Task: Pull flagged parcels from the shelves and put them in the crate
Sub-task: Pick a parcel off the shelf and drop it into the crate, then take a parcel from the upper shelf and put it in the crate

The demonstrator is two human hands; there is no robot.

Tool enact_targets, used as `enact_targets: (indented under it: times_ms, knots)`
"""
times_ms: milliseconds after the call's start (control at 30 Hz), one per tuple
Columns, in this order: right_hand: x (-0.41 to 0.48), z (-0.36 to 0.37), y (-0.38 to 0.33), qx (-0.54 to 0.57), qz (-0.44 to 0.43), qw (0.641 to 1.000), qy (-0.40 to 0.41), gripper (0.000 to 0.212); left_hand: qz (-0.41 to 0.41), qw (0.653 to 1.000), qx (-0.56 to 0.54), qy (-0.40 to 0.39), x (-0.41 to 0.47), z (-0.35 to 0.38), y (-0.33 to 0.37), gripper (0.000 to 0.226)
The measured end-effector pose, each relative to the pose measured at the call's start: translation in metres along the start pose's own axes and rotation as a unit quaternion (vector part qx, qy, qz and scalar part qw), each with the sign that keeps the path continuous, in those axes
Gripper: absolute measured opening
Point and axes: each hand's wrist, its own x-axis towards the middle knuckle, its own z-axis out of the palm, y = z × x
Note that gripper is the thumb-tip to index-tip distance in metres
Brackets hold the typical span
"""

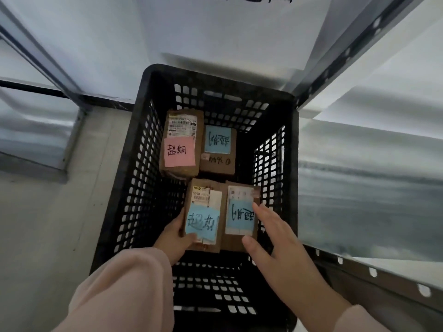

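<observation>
Near-left parcel [203, 216], blue note on top, is sitting down inside the black crate [143, 99], the left hand [173, 238] gripping its near-left corner with the thumb curling onto the top. Right hand [280, 240] is spreading wide over the near-right parcel [239, 212], also blue-noted, forefinger touching its right edge; thumb contact I cannot tell. Pink-note parcel [179, 144] and far-right parcel [218, 152] are lying side by side at the far end, metal shelves [359, 164] flanking the crate.
</observation>
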Motion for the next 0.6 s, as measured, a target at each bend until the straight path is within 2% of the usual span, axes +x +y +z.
enact_targets:
  times_ms: [133, 300, 400, 500, 600]
  knots:
    - [-0.006, 0.004, -0.001, -0.040, 0.000, 0.999, -0.006, 0.066, 0.021, 0.998, 0.057, 0.003, -0.009, 0.005, 0.011, 0.061]
    - [-0.025, 0.001, -0.020, -0.153, -0.059, 0.986, 0.017, 0.070, 0.083, 0.982, 0.147, 0.085, -0.061, 0.007, 0.039, 0.076]
    - [-0.048, -0.005, -0.032, -0.197, -0.101, 0.975, 0.035, 0.071, 0.139, 0.946, 0.238, 0.172, -0.109, 0.013, 0.058, 0.076]
    - [-0.089, -0.018, -0.039, -0.210, -0.154, 0.964, 0.058, 0.072, 0.215, 0.893, 0.299, 0.259, -0.168, 0.027, 0.074, 0.072]
    - [-0.147, -0.041, -0.036, -0.223, -0.206, 0.949, 0.080, 0.073, 0.274, 0.844, 0.342, 0.311, -0.235, 0.055, 0.093, 0.071]
